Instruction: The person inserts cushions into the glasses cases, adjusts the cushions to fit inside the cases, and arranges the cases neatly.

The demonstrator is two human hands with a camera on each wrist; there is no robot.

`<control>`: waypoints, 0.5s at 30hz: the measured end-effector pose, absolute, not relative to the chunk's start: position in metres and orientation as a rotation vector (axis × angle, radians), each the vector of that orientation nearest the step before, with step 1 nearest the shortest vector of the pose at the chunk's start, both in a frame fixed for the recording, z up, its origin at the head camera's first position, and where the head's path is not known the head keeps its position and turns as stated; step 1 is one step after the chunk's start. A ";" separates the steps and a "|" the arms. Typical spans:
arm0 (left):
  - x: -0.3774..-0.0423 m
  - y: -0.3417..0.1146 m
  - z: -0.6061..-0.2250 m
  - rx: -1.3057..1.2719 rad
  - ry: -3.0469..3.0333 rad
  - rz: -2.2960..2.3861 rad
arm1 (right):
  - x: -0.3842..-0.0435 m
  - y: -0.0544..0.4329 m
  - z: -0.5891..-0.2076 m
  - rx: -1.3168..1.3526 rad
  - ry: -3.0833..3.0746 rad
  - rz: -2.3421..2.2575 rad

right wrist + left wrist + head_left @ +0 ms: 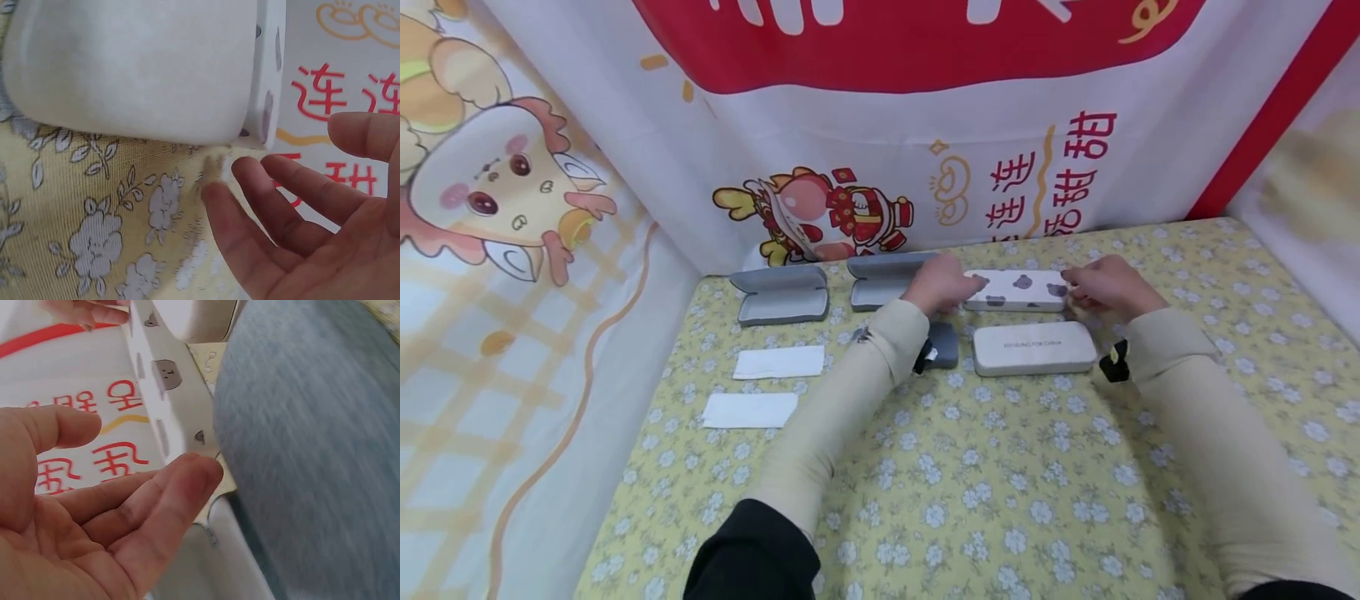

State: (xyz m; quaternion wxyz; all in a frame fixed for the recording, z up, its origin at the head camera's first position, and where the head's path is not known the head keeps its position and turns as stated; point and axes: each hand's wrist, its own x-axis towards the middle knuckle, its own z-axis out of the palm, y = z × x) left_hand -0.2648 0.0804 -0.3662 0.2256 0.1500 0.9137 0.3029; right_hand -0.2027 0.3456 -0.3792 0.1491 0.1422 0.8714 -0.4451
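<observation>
A white glasses case with grey bear heads [1018, 289] lies at the back of the table. At its left end is my left hand [942, 283]; in the left wrist view the fingers [156, 531] are relaxed, thumb apart from them, fingertips right by the case. My right hand [1107, 285] is at the other end. Seen from the right wrist, its fingers [287, 231] are loosely bent beside the case's corner, with nothing between thumb and fingers. In front lies a cream glasses case [1034, 348] with small lettering. A blue-grey case [946, 343] is partly hidden by my left wrist.
Two grey glasses cases, one at the far left [782, 307] and one [878, 292] beside my left hand, stand with lids raised. Two folded white cloths, a rear one [779, 362] and a front one [749, 410], lie at the left. A printed curtain [865, 133] hangs behind the flowered tablecloth [970, 500].
</observation>
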 end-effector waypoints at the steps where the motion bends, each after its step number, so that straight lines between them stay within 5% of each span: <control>1: -0.263 0.078 -0.363 0.459 2.536 0.809 | -0.200 0.345 -0.377 0.377 2.541 -1.236; 15: -0.252 -0.006 -0.349 0.575 2.573 0.855 | -0.176 0.321 -0.356 0.141 2.775 -1.027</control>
